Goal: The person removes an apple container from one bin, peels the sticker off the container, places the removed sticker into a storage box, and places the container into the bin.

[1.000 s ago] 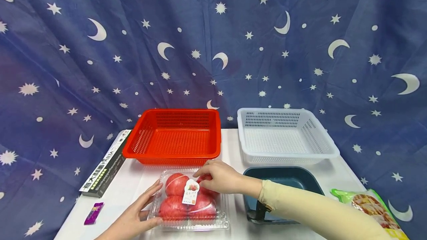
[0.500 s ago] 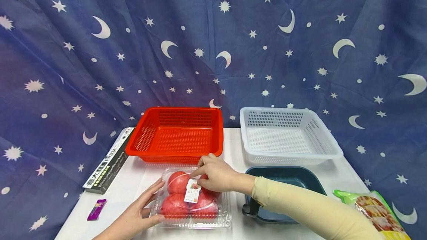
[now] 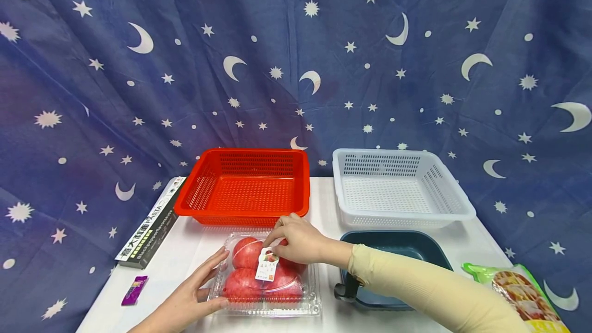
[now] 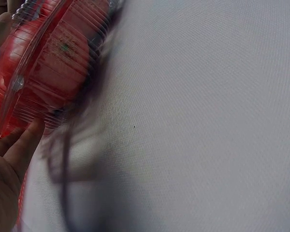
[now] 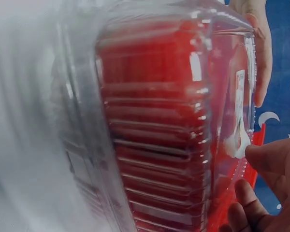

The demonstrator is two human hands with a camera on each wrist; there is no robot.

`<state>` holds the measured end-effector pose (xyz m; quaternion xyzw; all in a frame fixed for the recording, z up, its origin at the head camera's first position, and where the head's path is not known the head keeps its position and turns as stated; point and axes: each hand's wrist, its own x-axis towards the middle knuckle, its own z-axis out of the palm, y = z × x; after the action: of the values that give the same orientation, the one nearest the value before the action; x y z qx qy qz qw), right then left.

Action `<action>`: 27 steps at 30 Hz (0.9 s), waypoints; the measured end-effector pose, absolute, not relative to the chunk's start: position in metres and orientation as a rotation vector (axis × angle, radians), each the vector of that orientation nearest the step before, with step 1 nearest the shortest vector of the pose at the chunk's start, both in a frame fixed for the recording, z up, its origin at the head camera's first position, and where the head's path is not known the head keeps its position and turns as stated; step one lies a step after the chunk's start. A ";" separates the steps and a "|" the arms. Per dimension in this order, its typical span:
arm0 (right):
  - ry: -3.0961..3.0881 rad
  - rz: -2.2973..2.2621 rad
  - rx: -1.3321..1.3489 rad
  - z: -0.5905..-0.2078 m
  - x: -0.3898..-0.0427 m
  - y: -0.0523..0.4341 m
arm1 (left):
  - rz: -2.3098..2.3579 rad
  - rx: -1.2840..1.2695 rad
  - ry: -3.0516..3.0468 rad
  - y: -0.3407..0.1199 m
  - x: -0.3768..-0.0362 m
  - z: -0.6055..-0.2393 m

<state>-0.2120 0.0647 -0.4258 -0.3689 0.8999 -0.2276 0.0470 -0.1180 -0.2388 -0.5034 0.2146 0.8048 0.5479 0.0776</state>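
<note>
A clear plastic clamshell box point(image 3: 310, 292) of red apples point(image 3: 247, 253) sits at the front of the white table in the head view. On its lid is a white label point(image 3: 265, 266) with a small fruit picture. My left hand point(image 3: 194, 292) rests along the box's left side, fingers extended, its thumb by the near corner; in the left wrist view its fingertips point(image 4: 31, 135) touch the ribbed wall. My right hand point(image 3: 298, 240) reaches over the lid and pinches the label's far end. In the right wrist view the thumb point(image 5: 266, 154) meets that end, the other fingers curled beside it.
Behind the box stand a red basket point(image 3: 240, 220) and a white basket point(image 3: 402, 217). Right of it lies a dark blue pan point(image 3: 416, 240) under my right forearm. A food bag point(image 3: 518, 292) is far right; a pasta box point(image 3: 150, 230) and purple packet point(image 3: 134, 290) are left.
My right fingers have shifted slightly on the label, and the label has turned a little beneath them. My left hand stays against the box. The head view has shifted slightly.
</note>
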 end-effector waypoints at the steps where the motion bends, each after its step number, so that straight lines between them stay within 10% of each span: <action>1: 2.737 -0.722 -1.106 -0.425 -0.212 0.064 | 1.641 0.643 2.410 -0.239 -0.118 -0.503; 27: 2.690 -0.894 -1.039 -0.425 -0.215 0.056 | 1.664 0.667 2.416 -0.238 -0.119 -0.507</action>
<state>-0.2150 0.0562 -0.4254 -0.3435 0.8894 -0.2954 0.0613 -0.1186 -0.2381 -0.5066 0.2211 0.8014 0.5517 0.0665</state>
